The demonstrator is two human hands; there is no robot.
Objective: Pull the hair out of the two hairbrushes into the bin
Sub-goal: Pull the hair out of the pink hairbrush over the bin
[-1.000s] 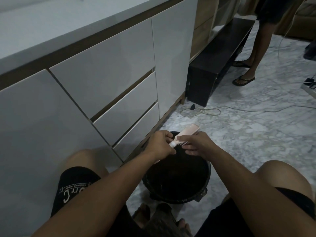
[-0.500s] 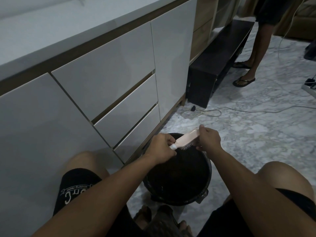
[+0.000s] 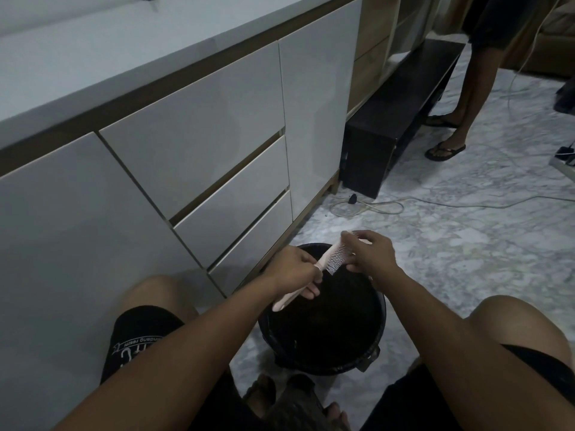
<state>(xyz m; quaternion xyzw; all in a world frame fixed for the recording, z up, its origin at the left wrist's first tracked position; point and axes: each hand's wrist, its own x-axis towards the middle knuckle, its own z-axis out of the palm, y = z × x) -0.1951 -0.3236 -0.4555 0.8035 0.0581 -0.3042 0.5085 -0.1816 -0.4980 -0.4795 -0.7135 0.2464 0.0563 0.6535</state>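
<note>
Where marble floor (image 3: 451,244) meets cabinet (image 3: 193,144), bin (image 3: 378,334), seemingly black

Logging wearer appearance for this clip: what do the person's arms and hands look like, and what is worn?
Both forearms are bare to the frame edge: no sleeves, watch, rings or gloves show on the left hand or right hand. The person wears black shorts with white print on the left leg, the lettering too small to read.

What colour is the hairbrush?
Pale pink hairbrush, held over the black bin; seen in the head view.
</note>
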